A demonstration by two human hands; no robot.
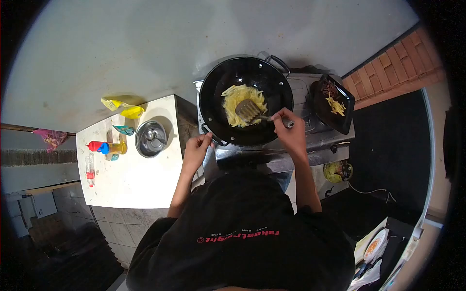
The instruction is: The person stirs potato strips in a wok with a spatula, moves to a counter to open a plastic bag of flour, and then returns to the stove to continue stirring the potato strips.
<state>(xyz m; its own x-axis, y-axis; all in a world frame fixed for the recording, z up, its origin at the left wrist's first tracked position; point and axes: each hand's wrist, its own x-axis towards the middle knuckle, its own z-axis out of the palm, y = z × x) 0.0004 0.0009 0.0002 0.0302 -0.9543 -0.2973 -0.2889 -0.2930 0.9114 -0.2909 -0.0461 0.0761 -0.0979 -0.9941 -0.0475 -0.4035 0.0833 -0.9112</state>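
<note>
A black wok (246,137) sits on the stove, with pale yellow strips of food, like potato fries, (238,94) frying in its middle. My right hand (291,131) is closed around the handle of a slotted metal spatula (248,110), whose head rests on the strips. At the wok's lower left, my left hand (196,150) grips the near side handle (215,136) with its fingers pinched on it. On the stove's right side lies a black tray (335,121) bearing yellow fried strips (336,106) and darker brown pieces (329,89).
Left of the stove, a white table (141,184) bears a steel bowl (151,139) with a ladle-like utensil inside, red-capped and blue-capped bottles (112,148), a clear bottle (90,169) and a yellow bag (124,106). A brick ledge (388,70) borders the right. Below stands a greenish gas cylinder (334,171).
</note>
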